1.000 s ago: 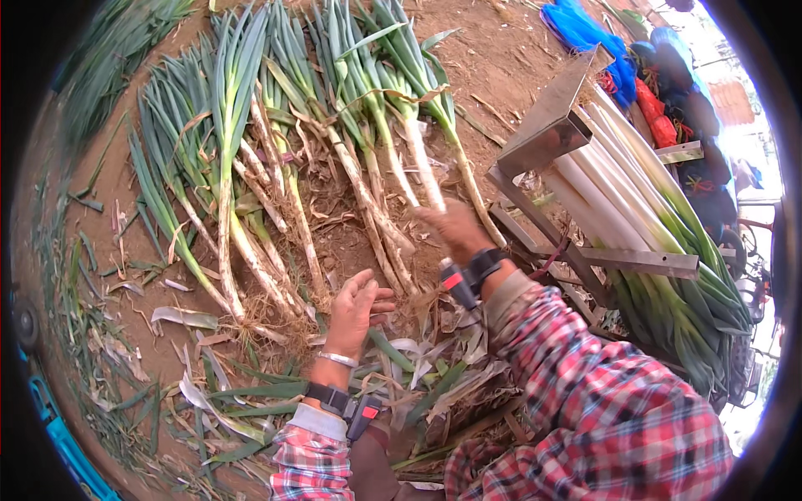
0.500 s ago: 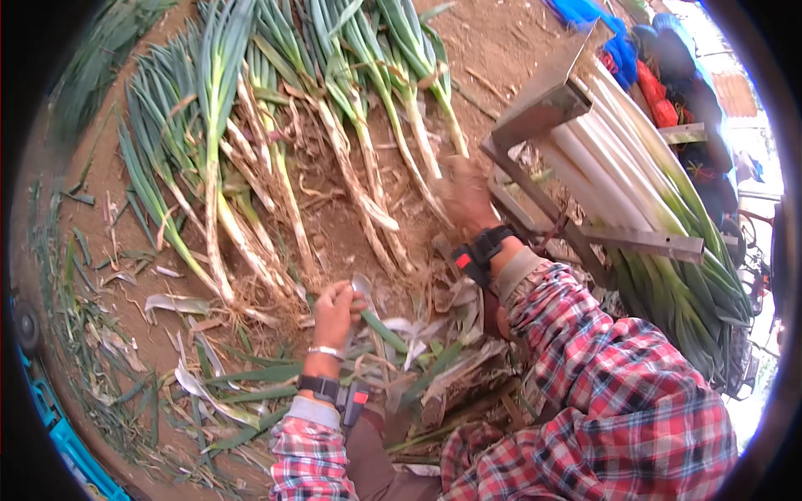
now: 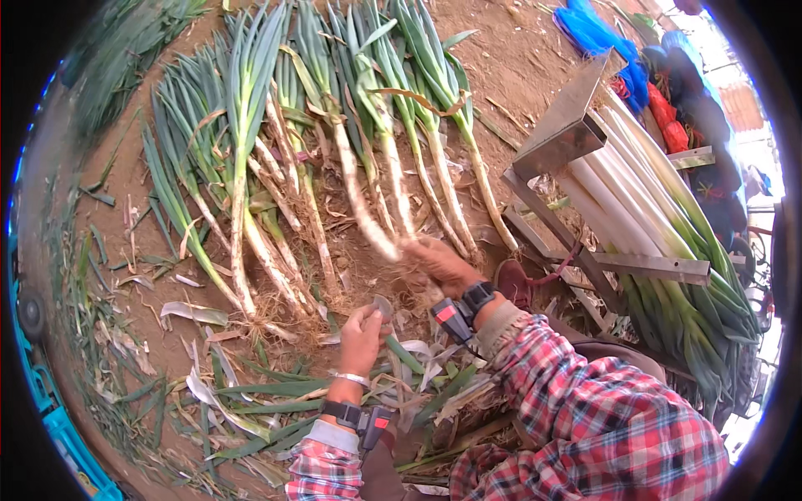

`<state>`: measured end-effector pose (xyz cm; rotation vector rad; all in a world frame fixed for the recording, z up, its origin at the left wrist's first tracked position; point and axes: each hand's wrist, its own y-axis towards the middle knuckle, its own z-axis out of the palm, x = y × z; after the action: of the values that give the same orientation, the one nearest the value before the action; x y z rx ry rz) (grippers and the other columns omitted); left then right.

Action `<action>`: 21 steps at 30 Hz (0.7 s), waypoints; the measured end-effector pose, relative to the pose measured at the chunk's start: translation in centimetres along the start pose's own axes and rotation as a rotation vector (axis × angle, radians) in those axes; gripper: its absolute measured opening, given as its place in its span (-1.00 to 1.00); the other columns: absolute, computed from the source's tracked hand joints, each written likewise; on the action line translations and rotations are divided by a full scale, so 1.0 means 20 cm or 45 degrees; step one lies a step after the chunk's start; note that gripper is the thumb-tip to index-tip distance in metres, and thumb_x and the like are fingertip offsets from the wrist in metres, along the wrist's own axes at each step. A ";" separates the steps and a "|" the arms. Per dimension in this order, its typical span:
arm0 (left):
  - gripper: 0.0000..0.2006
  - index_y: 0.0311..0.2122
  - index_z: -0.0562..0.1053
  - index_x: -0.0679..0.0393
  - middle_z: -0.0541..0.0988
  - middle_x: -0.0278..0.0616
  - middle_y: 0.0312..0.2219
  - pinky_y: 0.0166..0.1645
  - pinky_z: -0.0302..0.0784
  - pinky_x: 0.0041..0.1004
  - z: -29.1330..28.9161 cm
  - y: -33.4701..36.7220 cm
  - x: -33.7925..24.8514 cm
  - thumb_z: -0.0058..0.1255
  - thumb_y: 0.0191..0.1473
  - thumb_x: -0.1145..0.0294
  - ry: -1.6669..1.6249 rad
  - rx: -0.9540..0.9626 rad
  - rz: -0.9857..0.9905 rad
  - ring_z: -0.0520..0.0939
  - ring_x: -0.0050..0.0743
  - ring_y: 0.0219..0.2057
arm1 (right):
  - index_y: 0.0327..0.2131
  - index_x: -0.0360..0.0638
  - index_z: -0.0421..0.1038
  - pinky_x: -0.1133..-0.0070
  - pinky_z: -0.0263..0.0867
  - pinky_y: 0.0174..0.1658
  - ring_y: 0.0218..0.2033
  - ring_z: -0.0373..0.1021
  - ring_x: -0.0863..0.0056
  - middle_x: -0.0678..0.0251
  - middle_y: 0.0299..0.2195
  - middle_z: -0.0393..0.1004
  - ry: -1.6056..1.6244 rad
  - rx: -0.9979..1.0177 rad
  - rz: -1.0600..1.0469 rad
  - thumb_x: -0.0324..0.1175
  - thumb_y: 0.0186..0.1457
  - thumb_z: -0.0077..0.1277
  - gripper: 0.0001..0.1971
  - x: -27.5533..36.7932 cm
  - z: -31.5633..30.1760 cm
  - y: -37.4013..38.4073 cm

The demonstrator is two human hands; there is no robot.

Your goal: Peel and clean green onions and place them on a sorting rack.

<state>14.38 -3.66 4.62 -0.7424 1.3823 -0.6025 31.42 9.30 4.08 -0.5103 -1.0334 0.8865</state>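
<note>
1. The bare left hand (image 3: 359, 341), wearing a silvery bangle (image 3: 352, 378), was above the leaf litter, its fingers curled together on a small, flat, greyish piece (image 3: 383, 306) that stuck out at the fingertips.
2. The bare right hand (image 3: 443, 265) was at the lower end of a long leek with green leaves and a whitish, soil-streaked stalk (image 3: 394, 179); its fingers were blurred, so whether they were clamped on the stalk or only touching it could not be told.
3. That leek lay in a row of untrimmed green-and-white leeks (image 3: 242, 179) on the brown soil ground (image 3: 501, 50), leaves pointing away from the person, roots toward the hands.
4. Pale and green strips of peeled leaf (image 3: 276, 388) were strewn around and beyond the left hand.
5. To the right, an angular grey metal rack (image 3: 560, 146) held a bundle of clean white-stalked leeks (image 3: 643, 184), their green tops hanging toward the person.
6. Beyond the rack lay bright blue netting (image 3: 593, 29).
</note>
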 end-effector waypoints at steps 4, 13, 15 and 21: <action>-0.57 0.04 0.30 0.30 0.55 -0.17 -0.26 -0.31 0.49 -0.58 0.04 -0.06 -0.15 -0.12 0.22 0.16 -0.042 -0.103 0.438 0.60 -0.55 -0.34 | -0.20 -0.12 0.29 0.67 0.07 -0.67 -0.77 0.11 0.69 0.44 -0.61 0.31 0.552 0.439 -0.084 -0.15 0.26 -0.15 -0.75 0.19 0.09 -0.29; -0.58 0.03 0.31 0.35 0.54 -0.12 -0.25 -0.22 0.51 -0.55 0.07 -0.16 -0.42 -0.06 0.20 0.24 0.134 -0.127 0.766 0.60 -0.50 -0.30 | -0.14 -0.16 0.25 0.67 0.18 -0.60 -0.63 0.27 0.67 0.41 -0.51 0.35 -0.208 0.115 -0.292 -0.32 0.17 0.01 -0.76 0.06 0.15 -0.42; -0.58 0.02 0.32 0.36 0.54 -0.10 -0.25 -0.21 0.51 -0.54 0.10 -0.13 -0.41 -0.05 0.19 0.24 0.268 -0.147 0.745 0.59 -0.49 -0.27 | -0.14 -0.16 0.25 0.67 0.17 -0.61 -0.64 0.26 0.68 0.41 -0.52 0.35 -0.055 0.094 -0.176 -0.32 0.18 -0.01 -0.77 -0.01 0.09 -0.40; -0.52 0.02 0.34 0.36 0.57 0.06 -0.24 -0.15 0.52 -0.40 0.18 -0.10 -0.30 0.02 0.14 0.17 0.443 -0.298 0.680 0.62 -0.29 -0.27 | 0.01 -0.15 0.20 0.54 0.23 -0.58 -0.63 0.35 0.49 0.31 -0.53 0.42 -0.475 -0.139 -0.412 -0.27 0.22 -0.13 -0.67 -0.09 0.15 -0.43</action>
<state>17.36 0.07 10.05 -0.4268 1.9079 -0.1481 31.58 2.94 10.84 -0.2587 -1.4647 0.6493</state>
